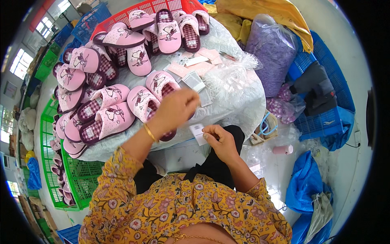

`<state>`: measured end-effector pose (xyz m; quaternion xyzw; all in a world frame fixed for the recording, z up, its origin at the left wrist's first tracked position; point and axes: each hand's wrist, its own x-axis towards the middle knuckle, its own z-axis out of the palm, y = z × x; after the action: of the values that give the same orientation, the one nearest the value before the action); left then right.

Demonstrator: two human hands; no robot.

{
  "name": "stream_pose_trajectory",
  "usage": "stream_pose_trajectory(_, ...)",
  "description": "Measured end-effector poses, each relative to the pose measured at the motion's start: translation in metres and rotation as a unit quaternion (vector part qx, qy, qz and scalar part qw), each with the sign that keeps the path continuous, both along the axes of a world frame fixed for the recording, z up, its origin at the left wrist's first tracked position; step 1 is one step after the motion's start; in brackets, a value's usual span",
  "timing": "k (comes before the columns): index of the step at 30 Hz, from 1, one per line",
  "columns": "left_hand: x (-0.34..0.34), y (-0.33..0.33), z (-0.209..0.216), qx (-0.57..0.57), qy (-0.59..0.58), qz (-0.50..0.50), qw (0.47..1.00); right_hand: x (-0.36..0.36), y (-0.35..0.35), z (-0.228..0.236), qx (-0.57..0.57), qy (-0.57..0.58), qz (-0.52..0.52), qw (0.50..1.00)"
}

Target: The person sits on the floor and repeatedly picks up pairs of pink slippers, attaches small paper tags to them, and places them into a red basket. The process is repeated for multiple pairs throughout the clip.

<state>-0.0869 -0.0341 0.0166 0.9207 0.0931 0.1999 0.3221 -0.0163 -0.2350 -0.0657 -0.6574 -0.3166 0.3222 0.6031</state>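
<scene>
The person (174,207) is wearing a mustard-yellow shirt (162,221), its cloth displaying a dense print of reddish, pink and pale flowers on curling stems. The left sleeve (115,175) and right sleeve (262,195) are carrying the same pattern. A thin gold-coloured bangle (150,133) is encircling the left wrist (159,127); a gold-coloured chain (182,236) is lying at the neckline. Black trousers (217,162) are showing beyond the shirt.

The slippers (115,118) are pink with maroon-checked linings (189,33), the tag (197,131) white.
</scene>
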Motion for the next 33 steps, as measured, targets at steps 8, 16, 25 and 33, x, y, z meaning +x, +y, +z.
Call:
stream_pose_trajectory(8,0.088,0.165,-0.026,0.13,0.151,0.093,0.976,0.023,-0.003,-0.051,-0.006,-0.004,-0.047,0.999)
stream_pose_trajectory(16,0.127,0.185,-0.052,0.213,0.29,0.061,0.931,0.033,-0.01,-0.091,0.005,0.008,-0.083,0.997)
stream_pose_trajectory(25,0.119,0.183,-0.048,0.221,0.201,0.06,0.953,0.033,-0.009,-0.092,0.005,-0.008,-0.05,0.999)
stream_pose_trajectory(33,0.092,0.128,-0.019,0.169,0.254,-0.132,0.943,0.034,-0.011,-0.098,0.032,0.069,-0.054,0.996)
